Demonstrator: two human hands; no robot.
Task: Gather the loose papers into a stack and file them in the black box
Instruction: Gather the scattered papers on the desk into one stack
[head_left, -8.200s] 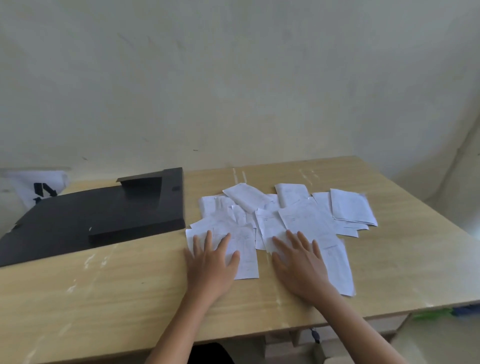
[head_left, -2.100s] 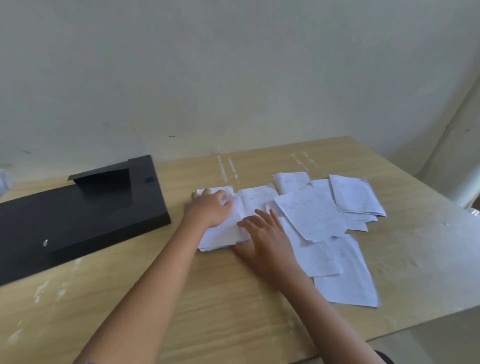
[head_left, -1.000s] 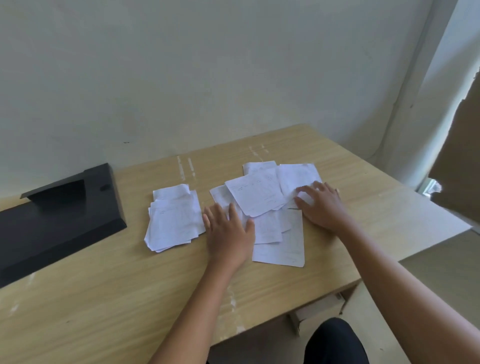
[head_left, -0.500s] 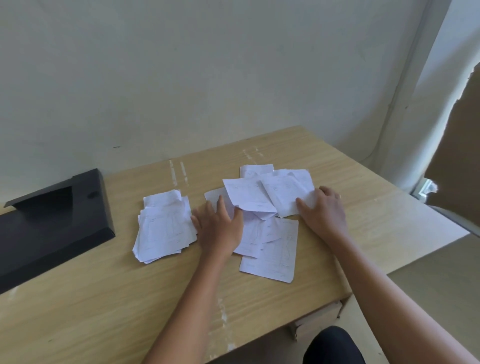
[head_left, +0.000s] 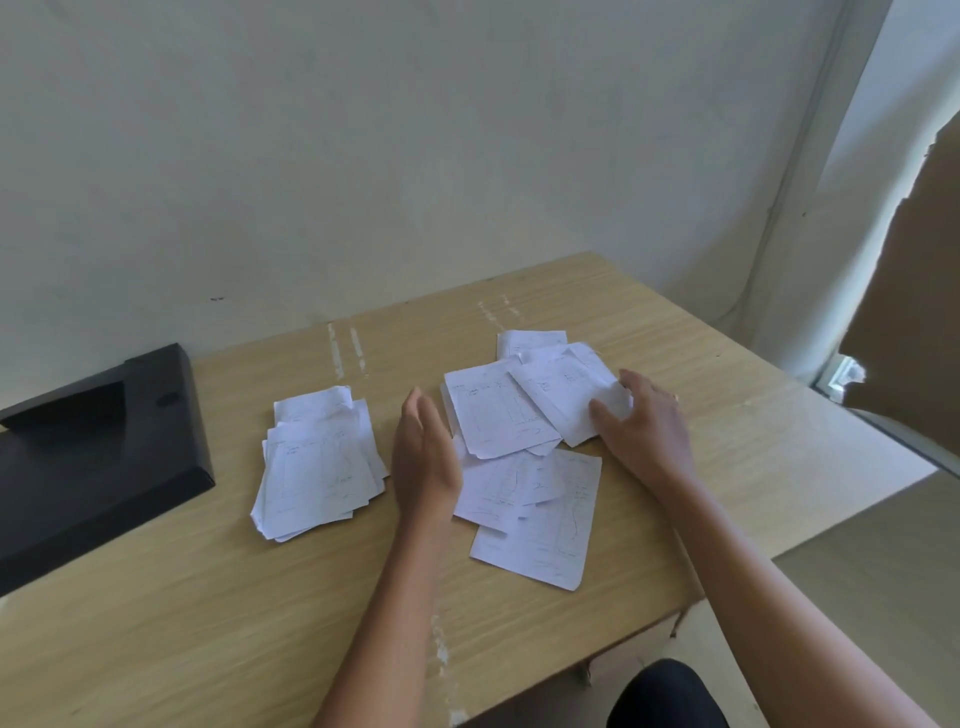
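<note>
A rough stack of white papers (head_left: 318, 467) lies on the wooden table (head_left: 208, 597), just right of the black box (head_left: 93, 447). Further right, several loose papers (head_left: 524, 457) overlap in a spread. My left hand (head_left: 423, 460) stands on edge against the left side of that spread, fingers straight and holding nothing. My right hand (head_left: 641, 423) rests on the spread's right side, its fingertips pinching the corner of the top right sheet (head_left: 566, 397).
The table's right edge and front edge run close to the loose papers. A brown cardboard sheet (head_left: 914, 291) leans at the far right by the wall corner. A dark seat or knee (head_left: 667, 696) shows below the table front.
My left hand has lifted off the papers and turned on edge at their left side. My right hand has pushed the right sheets leftward and now grips one corner.
</note>
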